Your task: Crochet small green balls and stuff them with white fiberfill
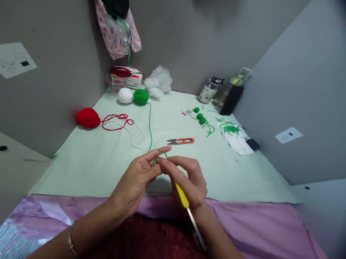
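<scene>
Dk red clothing (133,245) at btm, then R hand (190,179) gripping yellow-handled hook (182,193), L hand (137,174) alongside pinching green yarn (150,125), strand running fwd over tbl (119,168) to green ball (141,96).

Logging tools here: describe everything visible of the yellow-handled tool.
The yellow-handled tool is slim, with a yellow grip, plastic by its look, and a silvery, metal-looking shaft out of its rear end. The right hand holds it, slanting down and to the right in the picture, the rear end beside the right forearm. Its front end is mostly hidden by that hand, close to green yarn at the left hand; the tip's shape cannot be made out.
</scene>
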Motion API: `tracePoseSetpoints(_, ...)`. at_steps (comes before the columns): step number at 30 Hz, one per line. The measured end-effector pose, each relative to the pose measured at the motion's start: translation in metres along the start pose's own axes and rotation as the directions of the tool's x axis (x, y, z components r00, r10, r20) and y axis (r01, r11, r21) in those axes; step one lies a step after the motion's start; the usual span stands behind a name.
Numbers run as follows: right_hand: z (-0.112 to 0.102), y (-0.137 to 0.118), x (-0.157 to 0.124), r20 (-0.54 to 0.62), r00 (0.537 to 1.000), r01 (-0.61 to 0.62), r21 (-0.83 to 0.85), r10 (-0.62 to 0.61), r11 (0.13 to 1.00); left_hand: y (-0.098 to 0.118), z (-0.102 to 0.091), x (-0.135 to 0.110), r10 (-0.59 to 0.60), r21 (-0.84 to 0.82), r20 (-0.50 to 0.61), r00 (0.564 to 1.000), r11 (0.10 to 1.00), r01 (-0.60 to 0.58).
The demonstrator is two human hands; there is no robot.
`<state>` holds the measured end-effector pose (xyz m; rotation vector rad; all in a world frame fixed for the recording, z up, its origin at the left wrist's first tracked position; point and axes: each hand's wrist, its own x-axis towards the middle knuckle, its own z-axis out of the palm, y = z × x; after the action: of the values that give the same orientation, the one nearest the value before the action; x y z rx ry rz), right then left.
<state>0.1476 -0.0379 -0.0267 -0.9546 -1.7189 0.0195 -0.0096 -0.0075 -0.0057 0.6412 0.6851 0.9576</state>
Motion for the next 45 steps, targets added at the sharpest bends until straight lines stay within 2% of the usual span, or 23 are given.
tracePoseSetpoints(2,-0.001,0.001,0.003,-0.050,0.992,-0.109,0.142,0.117,0.984,0.003,-0.001,0.001,-0.077,-0.035,0.010,0.997,0.996,0.077)
tracePoseSetpoints(3,-0.001,0.002,0.005,-0.071,0.975,-0.188,0.247,0.211,0.950,0.004,0.000,0.001,-0.063,-0.031,-0.005,0.998,0.998,0.063)
tracePoseSetpoints(5,0.000,0.003,0.008,-0.053,0.936,-0.303,0.381,0.348,0.873,0.004,0.001,0.002,0.057,0.010,-0.052,0.997,0.998,-0.057)
tracePoseSetpoints(6,0.002,0.003,0.008,-0.040,0.937,-0.307,0.377,0.347,0.874,0.003,0.003,0.002,0.116,0.029,-0.062,0.991,0.993,-0.114)
tracePoseSetpoints(8,0.005,0.004,0.005,-0.038,0.973,-0.212,0.238,0.227,0.948,0.000,0.005,0.002,0.144,0.029,-0.051,0.988,0.989,-0.143)
tracePoseSetpoints(10,0.007,0.005,0.001,-0.068,0.995,-0.073,0.091,0.079,0.993,-0.002,0.004,0.003,0.033,-0.013,0.003,0.999,0.999,-0.033)
tracePoseSetpoints(11,0.007,0.006,0.000,-0.098,0.993,-0.052,0.077,0.059,0.996,-0.002,0.003,0.003,-0.027,-0.031,0.025,0.999,0.999,0.028)
tracePoseSetpoints(12,0.006,0.006,0.000,-0.124,0.987,-0.086,0.124,0.102,0.989,-0.002,0.002,0.004,-0.065,-0.039,0.035,0.997,0.997,0.066)
tracePoseSetpoints(13,0.005,0.006,0.001,-0.143,0.970,-0.162,0.212,0.195,0.964,0.000,0.000,0.004,-0.072,-0.039,0.031,0.997,0.997,0.073)
tracePoseSetpoints(15,0.002,0.006,0.006,-0.116,0.919,-0.301,0.414,0.377,0.859,0.002,-0.002,0.004,-0.021,-0.019,0.015,1.000,1.000,0.022)
tracePoseSetpoints(16,0.001,0.006,0.008,-0.079,0.899,-0.345,0.479,0.431,0.807,0.002,-0.001,0.004,0.015,-0.001,0.015,1.000,1.000,-0.015)
tracePoseSetpoints(17,0.000,0.006,0.010,-0.041,0.892,-0.369,0.508,0.450,0.778,0.002,-0.001,0.003,0.044,0.023,0.028,0.999,0.999,-0.044)
tracePoseSetpoints(19,0.001,0.005,0.011,0.013,0.895,-0.396,0.484,0.446,0.780,0.000,0.001,0.002,0.094,0.083,0.062,0.994,0.992,-0.099)
tracePoseSetpoints(22,0.002,0.006,0.009,0.030,0.879,-0.434,0.462,0.476,0.773,-0.003,0.001,0.000,0.133,0.178,0.070,0.989,0.973,-0.144)
tracePoseSetpoints(26,0.002,0.009,0.009,0.076,0.829,-0.478,0.609,0.554,0.633,-0.002,-0.004,-0.001,0.146,0.234,0.066,0.987,0.959,-0.157)
tracePoseSetpoints(28,0.001,0.009,0.011,0.078,0.819,-0.479,0.637,0.568,0.604,-0.001,-0.005,-0.002,0.158,0.255,0.063,0.985,0.952,-0.169)
tracePoseSetpoints(33,-0.002,0.006,0.014,0.074,0.843,-0.459,0.614,0.532,0.642,0.000,-0.005,-0.002,0.168,0.303,0.065,0.984,0.936,-0.179)
tracePoseSetpoints(38,-0.008,0.001,0.010,0.049,0.891,-0.414,0.495,0.451,0.764,0.002,-0.005,-0.004,0.200,0.384,0.045,0.979,0.901,-0.202)
tracePoseSetpoints(45,-0.015,-0.003,0.009,0.062,0.979,-0.204,0.274,0.194,0.940,0.002,0.000,-0.007,0.356,0.557,0.030,0.934,0.770,-0.311)
